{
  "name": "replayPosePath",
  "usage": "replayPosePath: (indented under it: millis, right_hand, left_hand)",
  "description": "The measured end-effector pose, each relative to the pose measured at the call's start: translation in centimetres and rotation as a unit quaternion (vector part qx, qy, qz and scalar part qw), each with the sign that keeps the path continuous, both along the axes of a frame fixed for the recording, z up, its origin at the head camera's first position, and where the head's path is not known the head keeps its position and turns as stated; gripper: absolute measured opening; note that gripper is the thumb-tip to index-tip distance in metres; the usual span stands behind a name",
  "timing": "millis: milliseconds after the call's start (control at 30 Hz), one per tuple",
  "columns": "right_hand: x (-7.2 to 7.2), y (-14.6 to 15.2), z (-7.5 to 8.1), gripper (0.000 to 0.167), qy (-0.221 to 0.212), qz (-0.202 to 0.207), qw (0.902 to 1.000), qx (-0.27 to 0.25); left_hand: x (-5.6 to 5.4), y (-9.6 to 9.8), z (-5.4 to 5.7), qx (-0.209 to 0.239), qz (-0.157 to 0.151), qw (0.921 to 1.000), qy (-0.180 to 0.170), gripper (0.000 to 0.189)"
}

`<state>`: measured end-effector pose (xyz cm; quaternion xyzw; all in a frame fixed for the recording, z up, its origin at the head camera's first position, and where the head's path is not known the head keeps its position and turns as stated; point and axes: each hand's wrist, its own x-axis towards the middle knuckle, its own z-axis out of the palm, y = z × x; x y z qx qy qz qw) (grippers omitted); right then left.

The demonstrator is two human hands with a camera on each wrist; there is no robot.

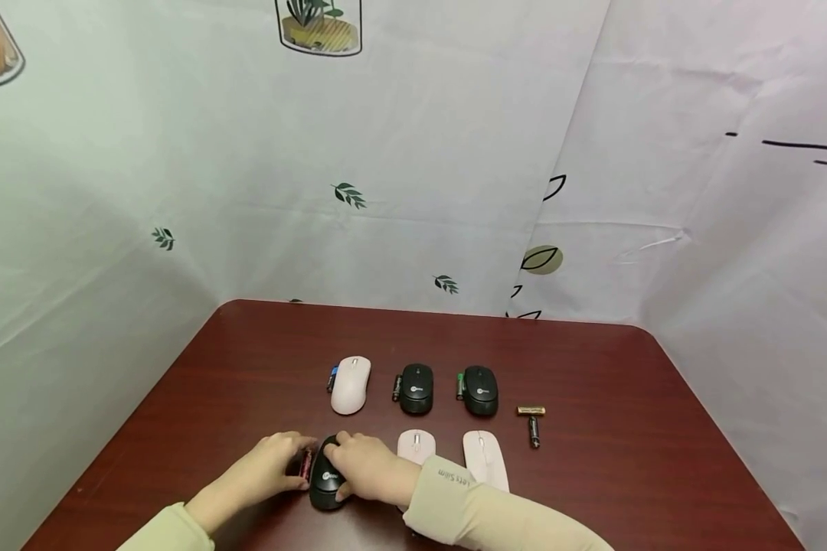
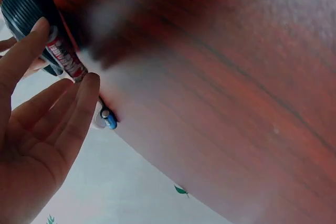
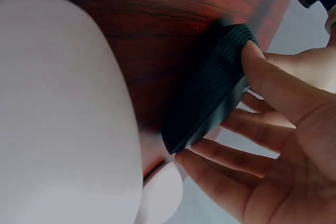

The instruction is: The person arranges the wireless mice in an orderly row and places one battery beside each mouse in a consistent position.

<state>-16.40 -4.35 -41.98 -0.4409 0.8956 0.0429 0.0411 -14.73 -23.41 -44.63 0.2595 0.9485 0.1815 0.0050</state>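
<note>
At the near left of the table, my left hand holds a red battery by its ends, between thumb and fingertips. The left wrist view shows that battery lying alongside a black mouse with ribbed sides. My right hand grips this black mouse, thumb on one side and fingers on the other. In the right wrist view the mouse sits between the thumb and fingertips. Beside the right forearm are a pale pink mouse and a white mouse, partly hidden by the sleeve.
Farther back stand a white mouse with a blue battery, a black mouse with a dark battery, and another black mouse with a green-ended battery. Two loose batteries, one gold and one dark, lie rightward.
</note>
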Motion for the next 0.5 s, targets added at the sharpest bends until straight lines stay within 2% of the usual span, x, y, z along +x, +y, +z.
replayPosePath:
  millis: [267, 333, 500]
  right_hand:
    - [0.39, -0.15, -0.42, 0.051, 0.045, 0.012, 0.9988, 0.016]
    - [0.37, -0.11, -0.47, 0.051, 0.05, 0.014, 0.9986, 0.013]
    - [0.4, 0.01, -0.46, 0.051, 0.048, 0.016, 0.9987, 0.009]
  left_hand:
    - [0.27, 0.17, -0.59, 0.014, -0.014, 0.9998, -0.007, 0.046]
    - [0.26, 0.18, -0.59, 0.017, -0.014, 0.9996, -0.016, 0.045]
    - [0.22, 0.15, -0.65, 0.026, -0.018, 0.9994, -0.011, 0.045]
